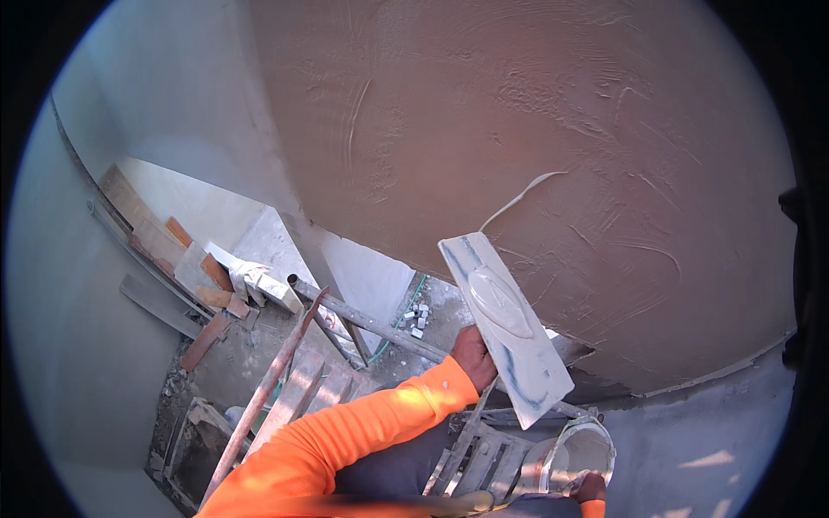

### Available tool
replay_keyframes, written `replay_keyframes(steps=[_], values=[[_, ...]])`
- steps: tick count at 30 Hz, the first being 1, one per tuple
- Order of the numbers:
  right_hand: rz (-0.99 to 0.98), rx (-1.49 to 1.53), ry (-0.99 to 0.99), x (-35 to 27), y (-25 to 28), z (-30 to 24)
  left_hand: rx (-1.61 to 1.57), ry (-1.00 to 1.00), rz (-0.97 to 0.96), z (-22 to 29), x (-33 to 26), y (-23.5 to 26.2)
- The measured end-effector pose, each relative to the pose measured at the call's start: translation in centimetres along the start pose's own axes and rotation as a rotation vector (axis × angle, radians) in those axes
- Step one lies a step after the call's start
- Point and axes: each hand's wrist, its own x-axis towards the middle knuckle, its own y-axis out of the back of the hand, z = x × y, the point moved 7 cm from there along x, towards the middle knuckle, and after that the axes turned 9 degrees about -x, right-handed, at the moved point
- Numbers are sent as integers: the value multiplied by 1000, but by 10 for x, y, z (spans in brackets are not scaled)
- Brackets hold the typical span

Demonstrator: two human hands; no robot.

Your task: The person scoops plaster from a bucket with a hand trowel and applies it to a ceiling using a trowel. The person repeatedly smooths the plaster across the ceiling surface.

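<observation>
My left hand (475,356) is closed on a long white plastering board (527,367), with part of its grip hidden behind the board. The board is tilted in front of the wall and has grey-blue smears and a smooth oval raised patch, perhaps plaster. Brownish wet plaster (414,129) covers the wall, with ridges and swirl marks; one thin raised streak runs up from the board's top corner. At lower right, my right hand (589,488) is at the near rim of a whitish bucket (553,470), its fingers curled. Whatever it grips is hidden.
A slatted wooden platform (475,462) lies below me. Scaffold poles (371,321) cross under the board, and a rusty pole (268,393) slants at left. Timber offcuts (194,268) lean against the left wall. Small white blocks (419,319) lie on the floor beside a green hose.
</observation>
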Motion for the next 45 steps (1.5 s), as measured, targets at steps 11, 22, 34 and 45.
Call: replay_keyframes(steps=[11,22,34,45], values=[[312,81,631,39,278,-229,259,-42,489,-34,35,186],[908,-14,904,52,409,-456,446,-50,550,-6,90,211],[1274,-95,675,98,536,-490,672,14,488,64,144,199],[1392,72,750,83,630,-447,865,-25,484,178,208,154]])
